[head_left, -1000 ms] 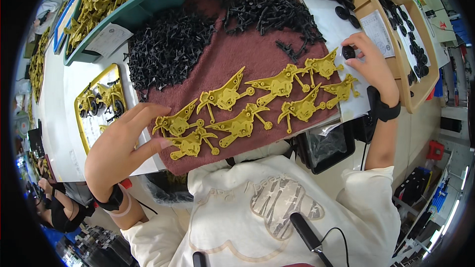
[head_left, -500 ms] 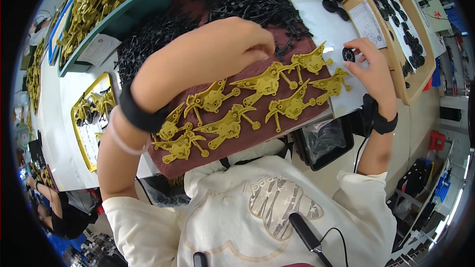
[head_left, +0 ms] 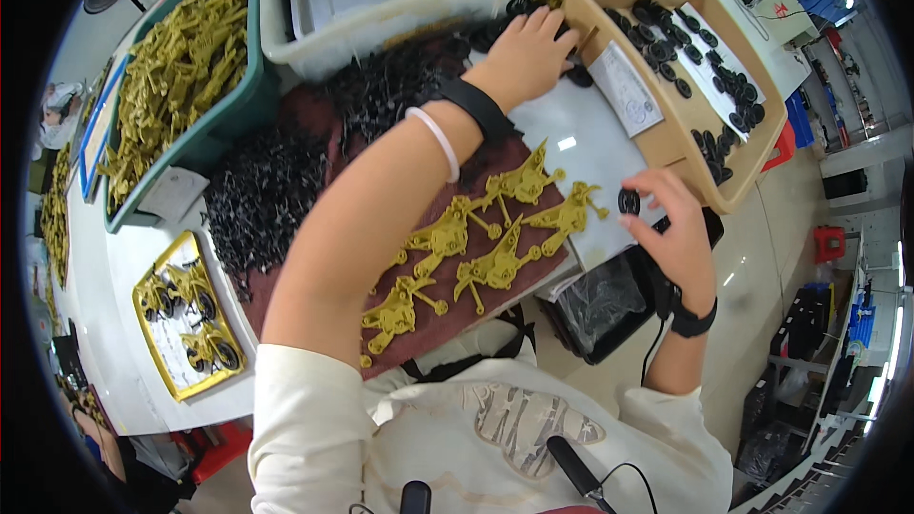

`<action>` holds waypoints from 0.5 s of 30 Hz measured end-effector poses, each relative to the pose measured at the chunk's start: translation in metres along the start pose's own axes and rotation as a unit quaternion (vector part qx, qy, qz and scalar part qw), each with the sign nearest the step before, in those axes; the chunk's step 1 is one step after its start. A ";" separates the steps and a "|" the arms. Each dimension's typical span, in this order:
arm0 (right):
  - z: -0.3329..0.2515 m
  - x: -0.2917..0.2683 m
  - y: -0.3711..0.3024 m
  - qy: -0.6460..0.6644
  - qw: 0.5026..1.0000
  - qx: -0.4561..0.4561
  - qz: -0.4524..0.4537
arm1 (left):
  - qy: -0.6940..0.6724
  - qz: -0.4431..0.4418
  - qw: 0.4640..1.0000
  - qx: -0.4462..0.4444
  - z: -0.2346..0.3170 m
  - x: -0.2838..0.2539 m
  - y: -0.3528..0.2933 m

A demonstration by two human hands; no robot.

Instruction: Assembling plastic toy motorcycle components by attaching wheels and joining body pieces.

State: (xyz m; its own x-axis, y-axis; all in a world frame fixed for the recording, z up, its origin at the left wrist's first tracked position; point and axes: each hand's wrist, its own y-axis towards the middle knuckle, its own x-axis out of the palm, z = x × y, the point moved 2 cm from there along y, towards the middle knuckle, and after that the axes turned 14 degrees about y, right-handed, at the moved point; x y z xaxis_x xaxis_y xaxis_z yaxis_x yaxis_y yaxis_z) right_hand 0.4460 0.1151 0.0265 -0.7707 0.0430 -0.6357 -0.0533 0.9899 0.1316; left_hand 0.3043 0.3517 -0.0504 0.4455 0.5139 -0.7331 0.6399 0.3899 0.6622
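The right hand (head_left: 676, 233) has its grip closed around a round black plastic wheel (head_left: 628, 201), right of yellow plastic motorbike-shaped frames (head_left: 498, 265). Left hand (head_left: 522, 59), far: grip state unclear.

Lit brightly in cool white, with light strips (head_left: 896, 309) at far right. Flecked with glare on the white tabletop (head_left: 602, 157) and glossy floor (head_left: 752, 257). Fairly sharp at centre, softer and bent by fisheye toward the rim, black at the corners.
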 end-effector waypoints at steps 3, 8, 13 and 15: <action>0.001 -0.005 -0.017 0.009 1.000 0.009 0.019 | 0.009 -0.107 0.994 -0.009 0.008 -0.002 0.013; 0.011 -0.005 -0.028 0.041 0.998 0.027 0.027 | 0.002 -0.241 0.971 0.000 0.006 -0.017 0.021; 0.006 -0.005 -0.025 0.037 0.999 0.006 0.024 | -0.085 -0.293 0.952 -0.037 0.008 -0.025 0.019; 0.001 -0.004 -0.026 0.044 0.999 -0.006 0.018 | -0.101 -0.284 0.952 -0.043 0.010 -0.022 0.015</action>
State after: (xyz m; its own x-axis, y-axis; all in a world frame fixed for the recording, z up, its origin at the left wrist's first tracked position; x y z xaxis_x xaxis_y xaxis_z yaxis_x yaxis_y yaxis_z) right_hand 0.4513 0.0896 0.0249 -0.8248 0.0653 -0.5616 -0.0323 0.9862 0.1622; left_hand 0.3100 0.3389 -0.0259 0.1595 0.0469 -0.9861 0.7646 0.6260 0.1534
